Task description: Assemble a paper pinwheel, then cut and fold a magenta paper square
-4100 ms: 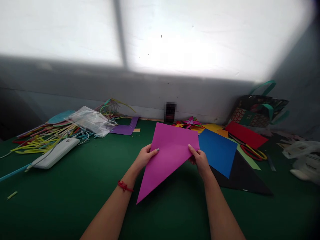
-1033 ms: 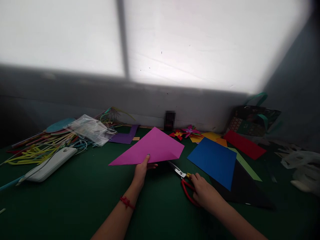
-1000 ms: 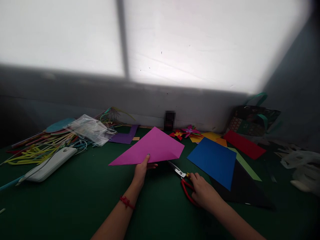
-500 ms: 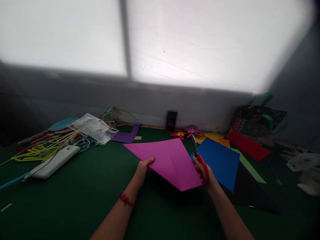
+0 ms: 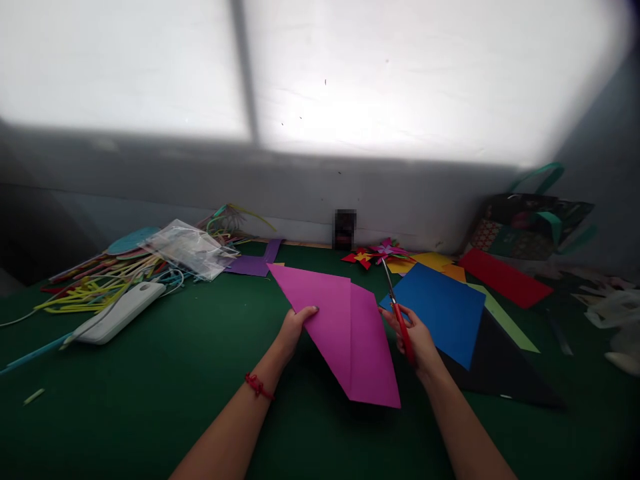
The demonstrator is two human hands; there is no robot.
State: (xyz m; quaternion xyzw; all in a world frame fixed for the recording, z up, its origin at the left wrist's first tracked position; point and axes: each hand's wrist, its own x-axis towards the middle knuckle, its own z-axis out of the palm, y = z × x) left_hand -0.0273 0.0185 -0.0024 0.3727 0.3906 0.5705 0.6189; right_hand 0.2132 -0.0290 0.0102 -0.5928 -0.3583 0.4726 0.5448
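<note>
A magenta sheet of paper (image 5: 327, 313) is held up off the table, with a crease or cut line running down it and its right part angled away. My left hand (image 5: 295, 332) pinches its left edge, thumb on top. My right hand (image 5: 417, 339) is closed on red-handled scissors (image 5: 400, 320), whose blades point up and away, just right of the sheet. The blades look closed or nearly so. Whether the right fingertips touch the paper's right edge, I cannot tell. Behind the scissors lies a blue sheet (image 5: 437, 310).
Black (image 5: 500, 370), light green (image 5: 505, 319) and red sheets (image 5: 505, 277) lie at right, before a patterned bag (image 5: 525, 227). Paper flowers (image 5: 387, 250) sit at the back. At left are a white power strip (image 5: 123, 313), colourful strips (image 5: 80, 293) and a plastic sleeve (image 5: 190, 250).
The magenta sheet's right part has swung down and tilted away along the line. My right hand has turned the scissors more upright. The view has shifted slightly.
</note>
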